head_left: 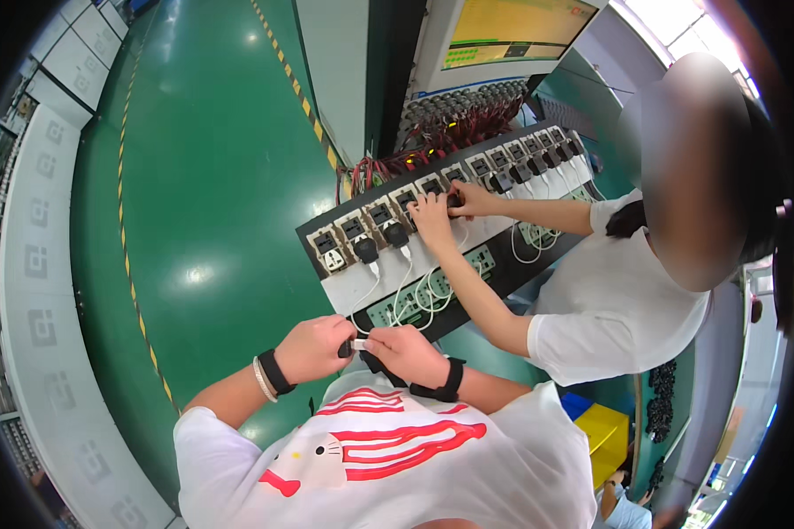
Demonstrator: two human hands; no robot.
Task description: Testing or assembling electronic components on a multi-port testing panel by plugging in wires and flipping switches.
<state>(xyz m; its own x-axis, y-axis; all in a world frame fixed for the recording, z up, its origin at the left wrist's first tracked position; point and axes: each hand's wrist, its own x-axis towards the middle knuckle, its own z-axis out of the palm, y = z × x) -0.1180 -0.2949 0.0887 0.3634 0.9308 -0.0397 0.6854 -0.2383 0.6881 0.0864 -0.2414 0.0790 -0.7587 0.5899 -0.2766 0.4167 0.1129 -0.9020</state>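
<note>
Your left hand had its grip pinched on a small black adapter, and your right hand had its grip pinched on a white cable plug. Both pieces sat at the lower middle of the frame, just above your shirt, end to end; whether the plug was fully seated, you could not tell from this view.

The work looked partly done. On the worktop, the row of sockets ran from the centre left to the upper right. The leftmost socket carried no black adapter, so it seemed left to fill. The next two bore black adapters with white cables, and another cluster stood plugged in toward the upper right. Between these, a co-worker's hands were at another black piece and hid part of the row.

Counted, you had one adapter and one plug in hand, two seated adapters at the near end, and one at the co-worker's fingers. The far cluster held several, too crowded to count surely. Above stood one monitor.
</note>
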